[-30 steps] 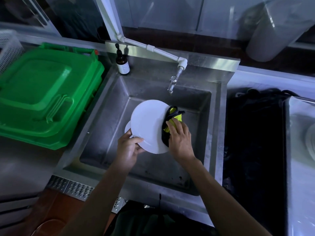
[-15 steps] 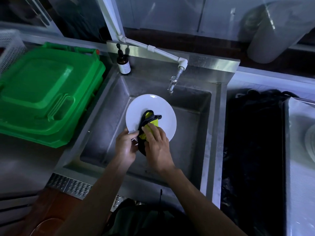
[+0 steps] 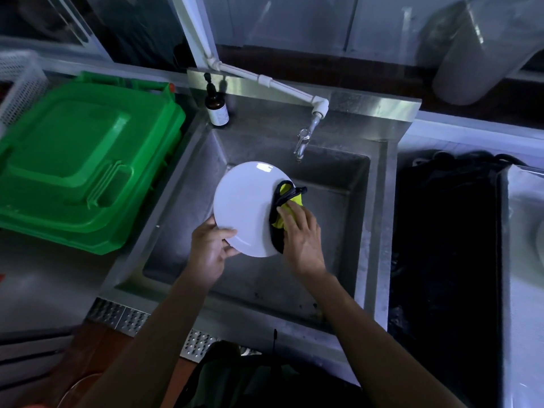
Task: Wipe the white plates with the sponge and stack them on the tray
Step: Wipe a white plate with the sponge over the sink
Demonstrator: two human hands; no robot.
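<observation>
A white plate (image 3: 245,206) is held tilted over the steel sink (image 3: 329,201). My left hand (image 3: 207,254) grips its lower left rim, thumb on the face and fingers behind. My right hand (image 3: 300,234) presses a yellow and black sponge (image 3: 287,201) against the plate's right edge, fingers curled over it. Part of the sponge is hidden behind the rim. A pale tray (image 3: 524,260) lies at the far right, cut off by the frame, with a pale round shape at its edge.
A green plastic bin lid (image 3: 79,163) lies left of the sink. A brown bottle (image 3: 216,106) stands at the sink's back left corner. The tap (image 3: 304,139) hangs over the basin. A dark basin (image 3: 444,260) sits between sink and tray.
My right hand and the sponge slid from the plate's lower middle to its right edge. The plate tilted and shifted slightly in my left hand.
</observation>
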